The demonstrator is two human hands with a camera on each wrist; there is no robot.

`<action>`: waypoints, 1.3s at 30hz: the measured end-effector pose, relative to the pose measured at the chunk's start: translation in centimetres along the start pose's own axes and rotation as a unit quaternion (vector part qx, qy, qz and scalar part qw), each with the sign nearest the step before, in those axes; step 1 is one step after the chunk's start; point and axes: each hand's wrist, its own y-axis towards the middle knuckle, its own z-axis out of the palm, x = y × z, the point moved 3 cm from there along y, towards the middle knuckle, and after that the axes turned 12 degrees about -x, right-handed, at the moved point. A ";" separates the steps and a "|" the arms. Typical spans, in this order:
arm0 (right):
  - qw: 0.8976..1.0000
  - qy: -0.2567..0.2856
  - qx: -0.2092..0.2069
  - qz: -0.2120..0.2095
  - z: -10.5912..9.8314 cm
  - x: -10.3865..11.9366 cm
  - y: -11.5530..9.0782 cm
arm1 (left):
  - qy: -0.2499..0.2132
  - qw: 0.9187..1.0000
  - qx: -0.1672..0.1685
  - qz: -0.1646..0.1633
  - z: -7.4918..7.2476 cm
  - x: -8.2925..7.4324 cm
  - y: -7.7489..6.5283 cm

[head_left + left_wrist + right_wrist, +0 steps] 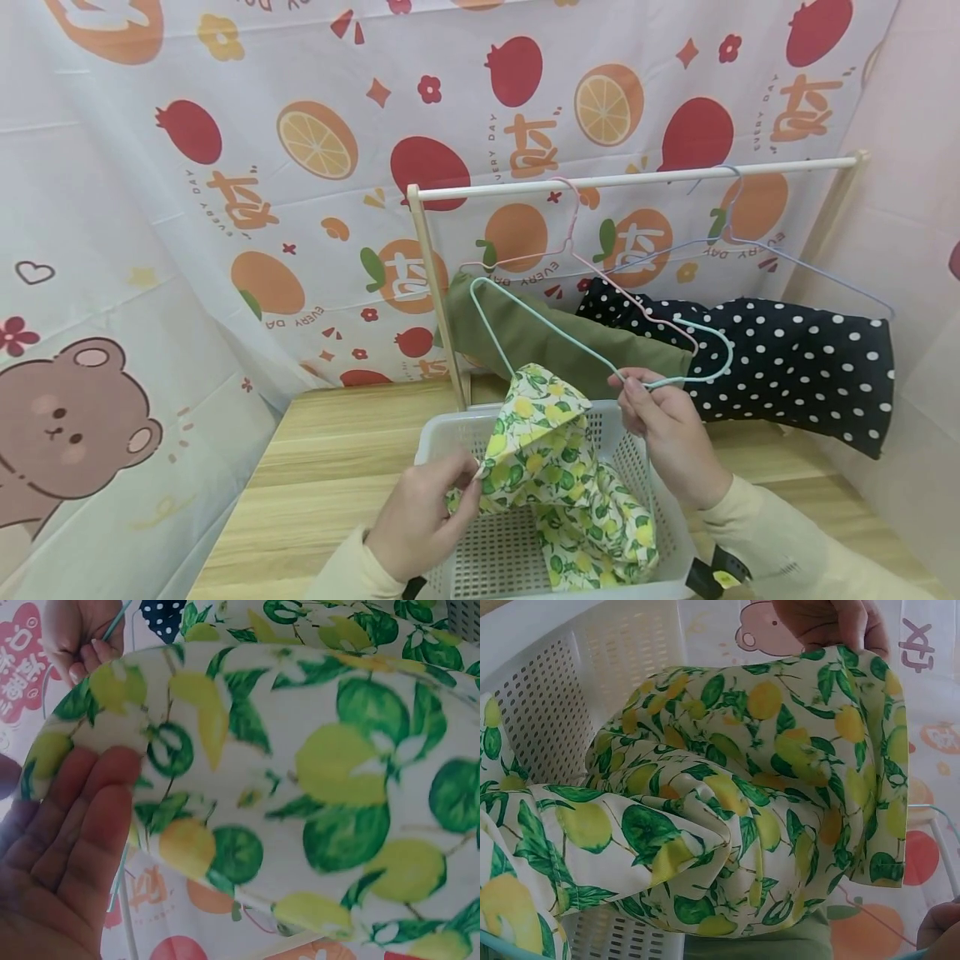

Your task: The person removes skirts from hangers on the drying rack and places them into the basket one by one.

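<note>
above white basket (491, 557), left fingers (463, 510) pinch lemon-print cloth (551, 471); right fingers (641, 400) grip pale teal hanger (562, 332)

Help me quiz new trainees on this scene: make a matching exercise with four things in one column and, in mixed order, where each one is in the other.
Things:
1. Lemon-print cloth
2. Mint-green hanger
3. Pink hanger
4. White basket

Places:
A. Hooked over the rail
B. Pinched at its edge by the left hand
C. Standing on the wooden table
D. Held in the fingers of the right hand

Right pairs: 1-B, 2-D, 3-A, 4-C
</note>
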 end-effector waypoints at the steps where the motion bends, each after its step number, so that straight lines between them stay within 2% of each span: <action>1: 1.000 0.002 0.000 0.000 0.0 0.0 0.0 | 0.001 1.000 0.010 -0.004 0.1 0.1 -0.2; 3: 1.000 0.002 0.002 -0.004 -0.1 0.1 0.1 | -0.003 0.999 0.030 -0.013 0.3 0.2 -0.5; 10: 1.000 0.023 0.001 -0.003 -0.6 0.2 0.0 | -0.019 0.994 0.106 -0.015 0.9 0.1 -1.4; 18: 1.000 0.025 0.001 0.005 -0.6 0.1 0.0 | 0.014 0.977 0.195 -0.080 0.9 0.2 -2.3; 22: 1.000 0.021 0.001 0.007 -0.4 0.1 -0.1 | 0.013 0.973 0.217 -0.080 1.0 0.2 -2.5; 27: 1.000 0.017 0.005 0.000 -0.1 0.0 -0.1 | 0.004 0.976 0.213 -0.034 0.9 0.2 -2.5; 30: 1.000 0.017 0.013 -0.001 0.1 0.1 -0.2 | 0.003 0.982 0.186 -0.014 0.7 0.2 -2.1; 32: 1.000 0.017 0.016 0.002 0.1 0.1 -0.3 | 0.012 0.988 0.157 -0.007 0.5 0.3 -1.7; 36: 1.000 0.011 0.019 0.004 0.2 0.2 -0.5 | 0.031 0.994 0.103 -0.022 0.3 0.5 -0.8; 39: 1.000 0.004 0.019 0.007 0.4 0.2 -0.6 | 0.036 0.994 0.091 -0.054 0.2 1.0 -0.2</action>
